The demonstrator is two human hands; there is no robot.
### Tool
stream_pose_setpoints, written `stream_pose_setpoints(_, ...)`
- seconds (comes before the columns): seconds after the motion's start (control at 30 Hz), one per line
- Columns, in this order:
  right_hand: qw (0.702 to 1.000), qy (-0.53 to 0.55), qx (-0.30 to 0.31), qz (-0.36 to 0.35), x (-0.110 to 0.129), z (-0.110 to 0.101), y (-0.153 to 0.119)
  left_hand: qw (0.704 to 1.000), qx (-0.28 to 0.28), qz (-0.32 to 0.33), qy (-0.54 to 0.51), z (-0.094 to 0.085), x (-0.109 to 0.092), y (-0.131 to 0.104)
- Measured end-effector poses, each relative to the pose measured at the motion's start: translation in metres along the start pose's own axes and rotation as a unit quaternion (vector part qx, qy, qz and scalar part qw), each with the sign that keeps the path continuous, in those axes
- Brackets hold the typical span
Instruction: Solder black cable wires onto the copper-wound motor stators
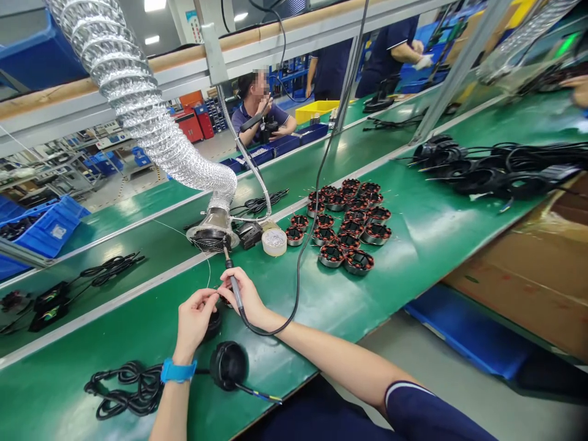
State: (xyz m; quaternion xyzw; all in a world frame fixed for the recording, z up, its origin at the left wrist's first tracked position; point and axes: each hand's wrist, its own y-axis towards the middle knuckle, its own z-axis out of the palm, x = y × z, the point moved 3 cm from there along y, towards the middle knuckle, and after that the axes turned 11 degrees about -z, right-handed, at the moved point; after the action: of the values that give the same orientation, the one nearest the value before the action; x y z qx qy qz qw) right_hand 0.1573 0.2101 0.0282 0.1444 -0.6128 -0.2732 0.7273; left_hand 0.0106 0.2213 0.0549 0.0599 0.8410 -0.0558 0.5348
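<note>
My right hand [248, 297] is closed around the handle of a soldering iron [236, 293], its tip pointing up toward the dark round mouth of the fume duct [214, 236]. Beside it, my left hand [196, 315] pinches thumb and finger together. A thin solder wire [209, 272] curves down to those fingertips. Both hands' fingertips meet above a stator, mostly hidden by the fingers. A black round housing [212, 324] sits under the left hand. Nearer me lies another black housing [228, 365] with a short cable end of coloured wires, and a coiled black cable [128, 386] is by my left wrist.
Several copper-wound stators [359, 262] stand grouped right of centre on the green bench [285, 294]. A white round tub [274, 242] is beside the duct. Black cabled parts [496, 165] pile at the far right. The iron's cord [298, 288] loops across my right forearm. People work beyond.
</note>
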Motion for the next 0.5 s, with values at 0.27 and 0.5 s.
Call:
stream_pose_setpoints(0.27,1.000,-0.001,-0.005,-0.012,-0.006,0.005,-0.004,0.999,-0.018,-0.027,-0.033,-0.002,-0.001,0.001)
stream_pose_setpoints(0.5,0.988,-0.120,0.038,-0.094,0.011,0.003,-0.007,0.999,-0.030,-0.005,0.043,0.000,0.002,0.000)
